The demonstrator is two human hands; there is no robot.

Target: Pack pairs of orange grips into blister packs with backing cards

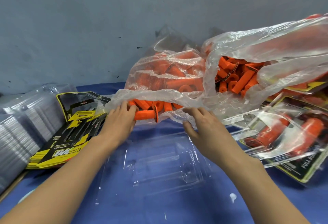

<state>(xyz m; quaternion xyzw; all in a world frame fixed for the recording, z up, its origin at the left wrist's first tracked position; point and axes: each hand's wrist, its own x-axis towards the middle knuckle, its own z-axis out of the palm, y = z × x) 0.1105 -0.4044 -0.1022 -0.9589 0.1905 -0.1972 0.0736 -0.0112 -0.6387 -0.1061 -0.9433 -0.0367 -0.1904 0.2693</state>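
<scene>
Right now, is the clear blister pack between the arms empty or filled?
Empty: the blister pack lies on the blue cloth, and only blue shows through its cavities; nothing orange inside.

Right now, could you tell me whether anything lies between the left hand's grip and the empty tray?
Nothing visible: the left hand holds the grip at the mouth of the bag, just beyond the empty tray.

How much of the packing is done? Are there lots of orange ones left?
A few finished packs lie on the right. Right now the left hand grips one orange grip while the right hand holds the bag. The clear blister in front is empty. Plenty remains: the bag is full, and backing cards and spare blisters wait on the left.
</scene>
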